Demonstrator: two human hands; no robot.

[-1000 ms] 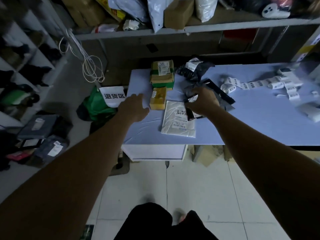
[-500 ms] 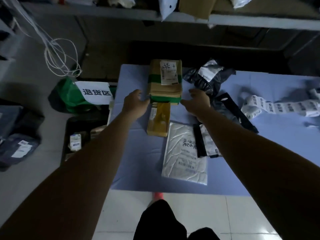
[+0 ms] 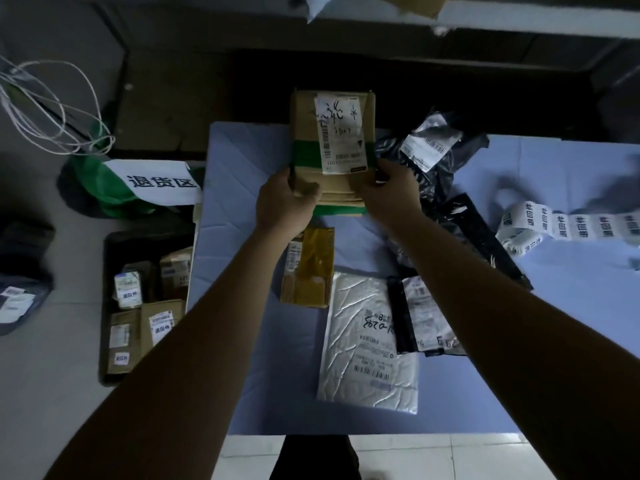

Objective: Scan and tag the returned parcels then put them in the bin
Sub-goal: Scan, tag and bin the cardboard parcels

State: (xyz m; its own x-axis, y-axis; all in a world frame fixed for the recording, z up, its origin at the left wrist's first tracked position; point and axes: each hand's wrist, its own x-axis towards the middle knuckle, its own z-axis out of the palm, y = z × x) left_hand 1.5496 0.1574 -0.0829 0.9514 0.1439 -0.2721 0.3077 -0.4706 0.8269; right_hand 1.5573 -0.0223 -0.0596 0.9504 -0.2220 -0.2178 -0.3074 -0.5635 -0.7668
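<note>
A brown cardboard parcel with green tape and a white shipping label sits at the far edge of the blue table. My left hand grips its near left corner, thumb on top. My right hand holds its near right corner. Nearer me lie a small yellow-taped box, a white mailer and a black mailer. On the floor at the left, the black bin holds several tagged boxes. A strip of return labels trails across the table's right side.
Black poly bags are heaped right of the held parcel. A green bag with a white sign sits behind the bin. White cord loops hang at the far left. A shelf overhangs the table's back. Grey parcels lie on the floor at left.
Both hands have reached forward from beside the parcel's near edge and taken hold of its two near corners. The camera has moved closer over the table.
</note>
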